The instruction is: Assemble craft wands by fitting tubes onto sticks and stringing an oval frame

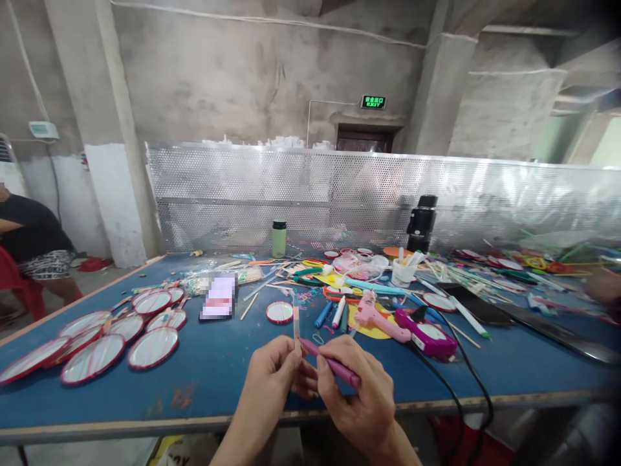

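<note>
Pinched between the thumb and fingers of my left hand (pixel 268 378) is a thin flat wooden stick (pixel 297 318), held upright with an orange band on it. My right hand (pixel 363 396) grips a purplish-pink marker (pixel 342 370) like a pen. The marker's front end points left and meets the stick just above my left thumb; whether the tip touches it I cannot tell. Beyond my hands lies a small round red-rimmed disc (pixel 280 312). Blue and pink markers (pixel 338 312) rest just past my right hand, near a pink glue gun (pixel 378 317).
Several red-rimmed round discs (pixel 152 348) are piled at left beside a phone (pixel 219 298). A purple box (pixel 427 333) with black cables sits right. Behind are a green bottle (pixel 279 239), a black flask (pixel 423 223), a white cup (pixel 402 272) and a perforated metal screen (pixel 242 188).
</note>
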### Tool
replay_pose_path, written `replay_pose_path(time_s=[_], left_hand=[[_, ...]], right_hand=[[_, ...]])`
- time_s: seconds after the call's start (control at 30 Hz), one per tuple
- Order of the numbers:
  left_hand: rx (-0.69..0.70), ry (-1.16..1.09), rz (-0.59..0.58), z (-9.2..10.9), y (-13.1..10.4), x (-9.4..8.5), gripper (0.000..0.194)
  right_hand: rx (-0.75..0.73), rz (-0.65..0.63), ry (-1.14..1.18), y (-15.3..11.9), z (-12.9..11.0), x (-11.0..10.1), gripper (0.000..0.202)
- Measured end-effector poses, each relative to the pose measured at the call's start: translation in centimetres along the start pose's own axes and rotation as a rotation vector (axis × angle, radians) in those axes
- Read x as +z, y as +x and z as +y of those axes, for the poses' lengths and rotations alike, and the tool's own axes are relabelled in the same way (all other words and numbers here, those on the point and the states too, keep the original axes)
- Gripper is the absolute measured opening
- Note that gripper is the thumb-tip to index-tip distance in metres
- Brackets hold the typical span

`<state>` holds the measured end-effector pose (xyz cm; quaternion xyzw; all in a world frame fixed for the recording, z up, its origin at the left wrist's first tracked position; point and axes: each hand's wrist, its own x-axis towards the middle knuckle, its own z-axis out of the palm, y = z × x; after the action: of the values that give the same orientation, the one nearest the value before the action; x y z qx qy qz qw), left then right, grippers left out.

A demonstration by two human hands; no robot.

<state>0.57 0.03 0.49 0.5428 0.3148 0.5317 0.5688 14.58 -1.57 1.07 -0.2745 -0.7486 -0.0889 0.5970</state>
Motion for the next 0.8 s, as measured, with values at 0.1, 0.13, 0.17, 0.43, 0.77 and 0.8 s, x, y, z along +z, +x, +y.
replay_pose_path(time_s=[0.1, 0.13, 0.17, 0.43, 0.77, 0.8], left_hand=[[-0.006, 0.005, -0.002, -0.08, 0.02, -0.01, 0.033], [-0.009, 0.005, -0.002, -0.14, 0.04, -0.03, 0.033], [-0.014, 0.004, -0.004, -0.21, 0.05, -0.05, 0.032], [-0.015, 0.007, -0.011, -0.34, 0.02, -0.1, 0.03], [0.001, 0.024, -0.005, -0.06, -0.05, -0.09, 0.033], [0.006, 0.024, -0.003, -0.02, -0.05, -0.07, 0.034]], right_hand=[[0.001, -0.002, -0.01, -0.01, 0.0, -0.02, 0.018], [0.0, 0.0, -0.015, -0.01, -0.01, -0.05, 0.018], [-0.003, 0.01, -0.023, -0.01, -0.01, -0.09, 0.018], [-0.006, 0.008, -0.023, 0.01, 0.04, -0.2, 0.017], [-0.02, 0.02, -0.019, 0.02, -0.28, -0.02, 0.017], [-0.02, 0.016, -0.019, 0.09, -0.31, 0.0, 0.017]])
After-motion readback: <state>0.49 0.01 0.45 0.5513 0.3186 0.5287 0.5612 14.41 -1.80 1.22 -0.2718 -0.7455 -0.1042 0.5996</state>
